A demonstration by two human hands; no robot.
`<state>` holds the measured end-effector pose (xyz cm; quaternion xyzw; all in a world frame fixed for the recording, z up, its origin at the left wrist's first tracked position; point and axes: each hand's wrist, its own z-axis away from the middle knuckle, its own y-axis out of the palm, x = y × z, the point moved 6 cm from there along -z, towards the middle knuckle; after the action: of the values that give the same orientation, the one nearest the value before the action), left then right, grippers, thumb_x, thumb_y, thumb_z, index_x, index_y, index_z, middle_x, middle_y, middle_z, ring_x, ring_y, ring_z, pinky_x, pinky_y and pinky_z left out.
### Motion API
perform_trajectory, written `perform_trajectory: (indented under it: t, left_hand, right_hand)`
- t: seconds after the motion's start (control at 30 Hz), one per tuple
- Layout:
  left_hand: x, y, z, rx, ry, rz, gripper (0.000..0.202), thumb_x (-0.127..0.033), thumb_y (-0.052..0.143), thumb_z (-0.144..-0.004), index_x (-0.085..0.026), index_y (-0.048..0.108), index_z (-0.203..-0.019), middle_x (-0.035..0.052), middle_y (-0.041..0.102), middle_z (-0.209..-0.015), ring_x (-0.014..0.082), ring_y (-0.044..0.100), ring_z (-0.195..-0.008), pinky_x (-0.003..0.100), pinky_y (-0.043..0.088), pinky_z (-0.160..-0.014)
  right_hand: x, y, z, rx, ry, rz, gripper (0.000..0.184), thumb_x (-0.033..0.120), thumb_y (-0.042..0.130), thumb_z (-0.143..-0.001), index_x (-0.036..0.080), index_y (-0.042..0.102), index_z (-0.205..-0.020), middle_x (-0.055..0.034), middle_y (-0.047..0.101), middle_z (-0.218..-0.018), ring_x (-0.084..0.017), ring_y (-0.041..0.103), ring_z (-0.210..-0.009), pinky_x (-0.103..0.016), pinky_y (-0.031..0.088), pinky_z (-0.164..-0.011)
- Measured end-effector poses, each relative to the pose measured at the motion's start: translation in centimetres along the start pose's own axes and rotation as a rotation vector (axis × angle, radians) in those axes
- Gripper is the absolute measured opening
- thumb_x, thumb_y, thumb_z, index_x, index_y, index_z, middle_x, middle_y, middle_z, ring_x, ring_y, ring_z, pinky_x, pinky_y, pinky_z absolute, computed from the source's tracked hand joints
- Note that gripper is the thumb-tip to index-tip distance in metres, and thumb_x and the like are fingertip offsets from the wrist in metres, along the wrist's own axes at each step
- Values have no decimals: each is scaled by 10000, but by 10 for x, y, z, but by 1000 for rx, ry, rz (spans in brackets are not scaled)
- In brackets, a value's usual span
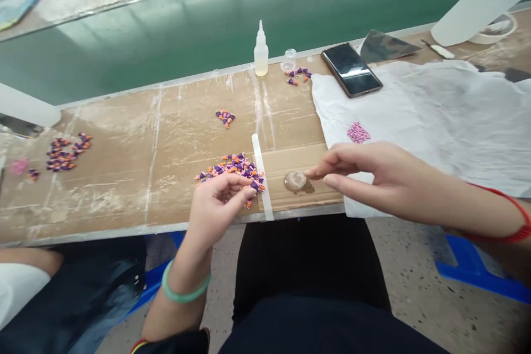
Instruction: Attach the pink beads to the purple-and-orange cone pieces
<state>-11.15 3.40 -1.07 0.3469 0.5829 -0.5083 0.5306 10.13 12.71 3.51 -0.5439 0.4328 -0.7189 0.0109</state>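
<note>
My left hand (224,204) is closed in a pinch on a small purple-and-orange piece (255,185), at the right edge of a pile of similar pieces (236,163). What each piece represents is too small to tell. To the right, my right hand (352,168) is open, thumb and forefinger apart. Its fingertips are at the right side of a small clear, shiny round blob or dish (295,180) lying on a cardboard patch (282,204); whether they touch it I cannot tell. Beyond that hand, tiny pink pieces (358,132) lie heaped on a white cloth (415,99).
A white strip (263,177) runs between pile and blob. Farther back are a dropper bottle (261,52), a clear cap (289,59), a phone (352,69) and a small cluster (225,117). More pieces (62,155) lie left. Another person's arm (31,263) shows lower left.
</note>
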Motion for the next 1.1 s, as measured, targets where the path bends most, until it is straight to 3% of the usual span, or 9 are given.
perform_trajectory:
  t: [0.17,0.33,0.43,0.6,0.77,0.87,1.0,1.1]
  left_hand:
    - [-6,-34,-46,63,41,-489,208,-361,764,-762,-174,773,-853,48,707,-629,167,597,-539,286,459,-510]
    - [-5,-48,-106,-173,34,-800,184,-342,686,-812,-168,706,-868,92,741,-862,217,647,-765,358,503,-731]
    - [-1,-40,-134,-184,42,-936,256,-350,743,-770,-164,673,-931,114,735,-988,236,650,-848,385,495,-819]
    - [3,-34,-148,-148,32,-1034,81,-235,670,-803,-169,695,-841,123,746,-953,287,664,-926,410,487,-872]
    - [3,-31,-144,-127,119,-1107,143,-149,544,-839,-170,685,-841,160,739,-1025,330,649,-1032,457,460,-941]
    - [0,-37,-138,-193,99,-930,95,-149,558,-831,-181,639,-796,133,732,-943,295,651,-954,446,472,-909]
    - [-5,-47,-123,-267,4,-424,35,-214,638,-828,-204,648,-796,20,695,-728,157,622,-677,320,510,-691]
    - [-10,-51,-109,-341,2,-27,69,-181,743,-707,-203,719,-767,-6,693,-677,93,587,-600,215,449,-547]
  right_hand:
    - [-30,-11,5,-60,45,38,263,397,505,-972,232,707,-934,-56,756,-895,-216,704,-778,-323,539,-652]
    - [-43,-18,9,-124,84,24,274,444,510,-985,263,709,-930,-54,750,-922,-221,689,-812,-340,515,-677]
    - [-45,-21,14,-154,159,24,251,387,499,-1000,254,699,-926,-65,752,-955,-220,688,-887,-348,504,-733]
    - [-50,-28,22,-192,222,24,224,326,498,-997,236,685,-911,-77,752,-990,-221,686,-950,-347,493,-780]
    - [-58,-36,26,-206,188,61,255,388,506,-992,245,707,-927,-76,749,-965,-222,688,-871,-347,477,-697]
    - [-58,-45,30,-245,203,57,238,388,525,-973,238,701,-913,-78,756,-990,-244,702,-906,-354,494,-709]
    - [-61,-59,37,-346,243,31,226,387,557,-931,212,687,-874,-83,759,-946,-259,707,-914,-367,513,-746]
    - [-75,-68,38,-424,232,135,209,339,546,-902,190,678,-837,-76,738,-886,-229,680,-844,-352,495,-721]
